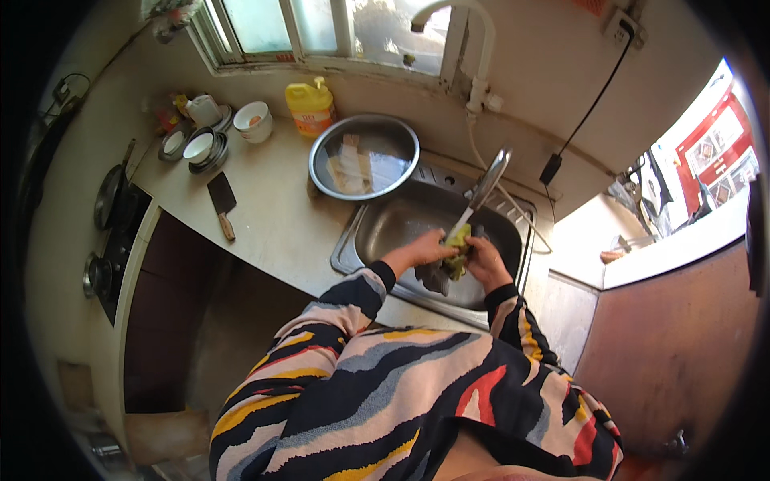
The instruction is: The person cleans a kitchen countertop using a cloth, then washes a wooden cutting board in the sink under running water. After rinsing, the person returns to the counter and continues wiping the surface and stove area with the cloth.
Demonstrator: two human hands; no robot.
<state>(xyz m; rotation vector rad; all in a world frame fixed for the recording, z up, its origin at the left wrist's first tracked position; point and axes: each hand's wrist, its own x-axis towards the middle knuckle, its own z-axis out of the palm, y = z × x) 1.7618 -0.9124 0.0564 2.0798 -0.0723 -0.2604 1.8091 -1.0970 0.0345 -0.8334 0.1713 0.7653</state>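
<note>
A green leafy vegetable [458, 252] is held between my two hands over the stainless steel sink [385, 231]. My left hand [426, 248] grips it from the left, and my right hand [485, 260] grips it from the right. Above them is the metal faucet [490, 177], its spout slanting down, with a pale stream that looks like water falling onto the vegetable. Beneath my hands in the sink is a dark patch; whether it is shadow or an object I cannot tell.
Left of the sink's back stands a large metal basin [364, 195] holding water and pale flat pieces. A cleaver [222, 201] lies farther left on the countertop [271, 204]. Behind are a yellow pump jug [310, 108], white bowls [252, 123] and stacked dishes [207, 153]. A black cable [592, 108] hangs at right.
</note>
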